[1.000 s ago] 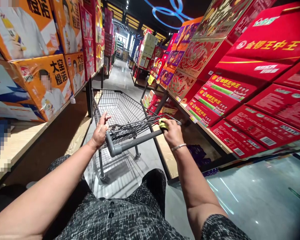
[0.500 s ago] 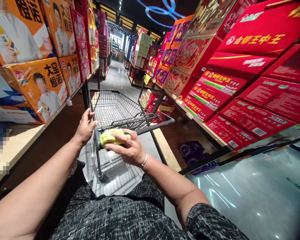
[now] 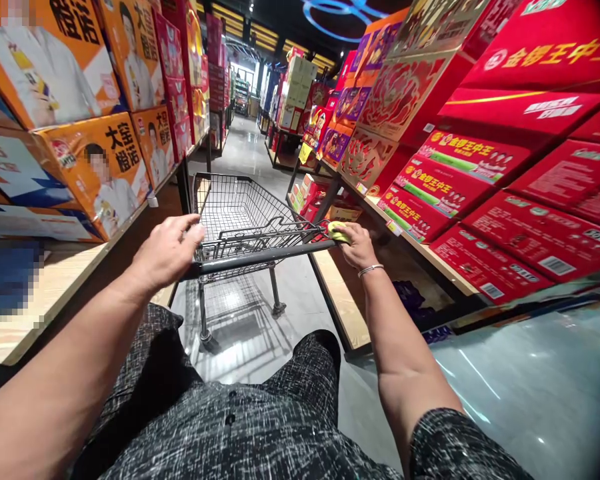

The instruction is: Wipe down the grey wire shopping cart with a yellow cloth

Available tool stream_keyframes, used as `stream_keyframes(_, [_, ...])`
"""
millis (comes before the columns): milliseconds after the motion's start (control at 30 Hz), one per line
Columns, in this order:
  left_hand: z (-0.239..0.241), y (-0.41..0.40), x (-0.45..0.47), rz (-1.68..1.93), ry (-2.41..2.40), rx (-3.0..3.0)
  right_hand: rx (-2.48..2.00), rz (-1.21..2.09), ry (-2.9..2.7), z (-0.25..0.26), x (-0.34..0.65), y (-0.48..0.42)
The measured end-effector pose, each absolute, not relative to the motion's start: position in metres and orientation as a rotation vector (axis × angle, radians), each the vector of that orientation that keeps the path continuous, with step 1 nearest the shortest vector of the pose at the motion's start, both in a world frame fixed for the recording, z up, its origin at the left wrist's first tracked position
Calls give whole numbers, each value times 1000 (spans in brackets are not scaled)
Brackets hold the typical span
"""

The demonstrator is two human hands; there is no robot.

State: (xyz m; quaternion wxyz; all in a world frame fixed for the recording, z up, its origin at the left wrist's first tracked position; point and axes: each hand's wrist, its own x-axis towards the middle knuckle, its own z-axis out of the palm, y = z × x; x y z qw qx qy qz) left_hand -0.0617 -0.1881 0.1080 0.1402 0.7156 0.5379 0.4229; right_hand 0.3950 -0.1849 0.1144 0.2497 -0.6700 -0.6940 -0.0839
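In the head view, a black wire shopping cart (image 3: 260, 257) stands in front of me, its dark handlebar running across from left to right. My right hand (image 3: 359, 248) is closed round a yellow-green cloth (image 3: 338, 231) and presses it on the right end of the handlebar. Part of the cloth is hidden under the fingers. At the cart's left rear corner, my left hand (image 3: 167, 250) has its fingers bent over the frame beside the handlebar's end. The wire basket (image 3: 235, 207) shows nothing inside it.
Orange drink cartons (image 3: 97, 170) are stacked on a wooden shelf close on the left. Red gift boxes (image 3: 520, 220) rise on the right, above a low wooden ledge (image 3: 347, 303). A shiny floor aisle (image 3: 243, 143) runs ahead between displays.
My right hand has slid the cloth along the handlebar from its left end to its right end. The cart has swung so the bar lies more level. My left hand stays at the left corner.
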Motion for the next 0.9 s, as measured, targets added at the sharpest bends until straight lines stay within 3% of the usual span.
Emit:
stream_keyframes(100, [118, -222, -25, 982, 1461, 2366, -1825, -156, -2063, 127, 382, -176])
stream_keyframes(233, [100, -235, -1, 1029, 1508, 2457, -1812, -79, -2176, 137, 359, -173])
stream_keyframes(433, [92, -219, -27, 1130, 1503, 2475, -1899, -151, -2177, 146, 320, -180])
stream_keyframes(667, [103, -206, -49, 922, 1878, 2571, -2045, -195, -2210, 157, 281, -193])
stream_keyframes(900, [94, -172, -78, 966, 2069, 2398, -2041, -267, -2218, 158, 248, -212])
